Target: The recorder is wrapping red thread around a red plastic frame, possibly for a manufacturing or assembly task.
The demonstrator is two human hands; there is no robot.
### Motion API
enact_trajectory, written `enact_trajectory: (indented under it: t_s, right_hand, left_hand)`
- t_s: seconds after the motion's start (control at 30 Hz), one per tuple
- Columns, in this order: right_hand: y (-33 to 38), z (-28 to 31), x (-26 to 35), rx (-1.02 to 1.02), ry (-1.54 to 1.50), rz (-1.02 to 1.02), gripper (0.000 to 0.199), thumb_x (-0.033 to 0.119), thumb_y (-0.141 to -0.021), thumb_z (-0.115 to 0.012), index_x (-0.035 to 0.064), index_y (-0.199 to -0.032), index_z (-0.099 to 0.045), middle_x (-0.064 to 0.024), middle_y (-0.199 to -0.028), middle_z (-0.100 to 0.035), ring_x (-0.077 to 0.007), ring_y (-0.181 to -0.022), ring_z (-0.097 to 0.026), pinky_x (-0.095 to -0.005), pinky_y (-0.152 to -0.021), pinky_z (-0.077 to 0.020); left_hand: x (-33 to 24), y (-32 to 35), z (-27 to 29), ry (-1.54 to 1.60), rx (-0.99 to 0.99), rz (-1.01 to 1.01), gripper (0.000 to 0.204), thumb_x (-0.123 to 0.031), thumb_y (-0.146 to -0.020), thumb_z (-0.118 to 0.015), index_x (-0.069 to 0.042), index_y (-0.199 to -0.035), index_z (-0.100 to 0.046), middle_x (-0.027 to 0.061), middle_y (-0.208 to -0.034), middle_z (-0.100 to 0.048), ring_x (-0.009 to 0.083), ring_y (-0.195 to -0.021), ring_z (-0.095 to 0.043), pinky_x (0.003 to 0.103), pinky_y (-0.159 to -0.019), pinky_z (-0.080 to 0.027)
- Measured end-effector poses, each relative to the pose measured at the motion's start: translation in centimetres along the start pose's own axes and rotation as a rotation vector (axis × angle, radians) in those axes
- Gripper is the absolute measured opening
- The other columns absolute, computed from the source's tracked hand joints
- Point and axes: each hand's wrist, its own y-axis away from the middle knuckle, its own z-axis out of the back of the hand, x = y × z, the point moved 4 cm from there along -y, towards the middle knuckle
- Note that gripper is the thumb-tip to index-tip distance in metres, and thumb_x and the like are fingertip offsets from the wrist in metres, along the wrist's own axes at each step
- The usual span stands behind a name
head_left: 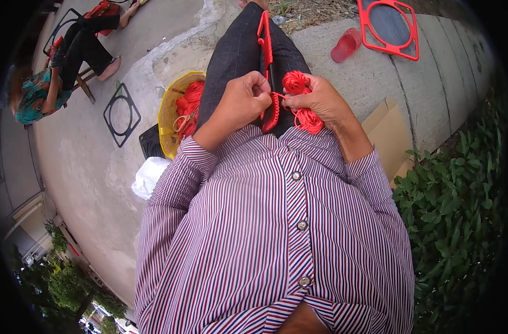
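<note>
**Head view: winding red cord onto a frame held across my lap**

Head camera looks straight down my striped shirt [276,234] to my knees, where both hands meet over a red frame [265,50] that runs up along my dark trousers [231,55]. My left hand [244,102] is clenched around the frame's wrapped section [271,114], thumb and fingers pinching the cord tight against the bar. My right hand [320,103] grips a loose bundle of red cord [298,83], fingers curled around it, with more loops [308,119] spilling below the palm. A short strand [283,98] runs taut between the two hands.

To wrap well, I judge the left pinch must hold the last turn so it cannot slacken while the right hand carries the bundle round the bar. Each turn should sit touching the one before, no gaps, no crossing. Keeping the strand short and tight between the hands looks like the safest way to avoid loose coils.

Just beside my left thigh stands a yellow basket [167,119] with more red cord and what seem to be scissors [182,121]. A black frame [122,114] lies on the concrete, a finished red frame [388,28] and a red slipper [345,44] farther off. Another person [70,55] sits well apart at upper left. Cardboard [388,139] lies at my right, near green plants [454,211].
</note>
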Motion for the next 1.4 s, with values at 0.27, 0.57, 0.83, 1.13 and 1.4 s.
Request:
enact_trajectory:
  t_s: [0.27,0.57,0.83,1.13,1.4]
  right_hand:
    - [-0.3,-0.7,-0.1,-0.037,-0.041,0.030,0.035,-0.004,-0.075,-0.070,-0.0011,-0.108,-0.058,-0.0053,-0.091,-0.066,-0.0107,-0.078,-0.064,-0.0229,-0.070,-0.0529]
    - [-0.6,-1.1,-0.1,0.028,0.006,-0.015,0.034,-0.008,-0.072,-0.069,-0.0016,-0.104,-0.060,-0.0051,-0.087,-0.065,-0.0111,-0.073,-0.062,-0.0235,-0.067,-0.0513]
    - [-1.1,-0.9,0.1,-0.110,-0.049,0.107,0.043,-0.005,-0.075,-0.070,-0.0013,-0.115,-0.055,-0.0063,-0.098,-0.064,-0.0129,-0.086,-0.063,-0.0252,-0.080,-0.0526]
    - [-1.0,-1.4,0.1,-0.073,-0.093,0.174,0.036,-0.006,-0.074,-0.068,-0.0026,-0.108,-0.059,-0.0066,-0.096,-0.065,-0.0120,-0.084,-0.063,-0.0246,-0.079,-0.0513]
    - [0.0,-1.1,0.2,-0.047,-0.127,0.151,0.036,-0.002,-0.077,-0.070,-0.0015,-0.111,-0.060,-0.0057,-0.098,-0.066,-0.0100,-0.085,-0.063,-0.0241,-0.078,-0.0514]
  left_hand:
    - [-0.2,0.8,0.3,-0.073,0.008,-0.040,0.008,0.004,-0.081,-0.057,-0.002,-0.086,-0.055,-0.0033,-0.075,-0.053,0.0014,-0.063,-0.048,0.018,-0.054,-0.039]
    - [-1.5,2.2,0.0,-0.161,-0.029,-0.191,0.010,0.003,-0.085,-0.060,0.000,-0.095,-0.056,-0.0018,-0.074,-0.055,0.0016,-0.062,-0.050,0.019,-0.054,-0.041]
    - [-1.3,2.0,-0.1,-0.154,-0.031,-0.182,0.010,0.003,-0.086,-0.059,0.001,-0.096,-0.057,-0.0008,-0.075,-0.057,0.0021,-0.064,-0.051,0.018,-0.056,-0.043]
    - [-2.3,0.8,0.3,-0.237,-0.073,-0.248,0.013,0.002,-0.085,-0.060,-0.001,-0.097,-0.063,0.0045,-0.076,-0.064,0.0085,-0.065,-0.059,0.024,-0.060,-0.048]
    - [-3.2,1.4,0.0,-0.356,-0.219,-0.452,0.008,0.002,-0.081,-0.061,-0.001,-0.089,-0.063,0.0130,-0.076,-0.066,0.0160,-0.064,-0.065,0.027,-0.058,-0.050]
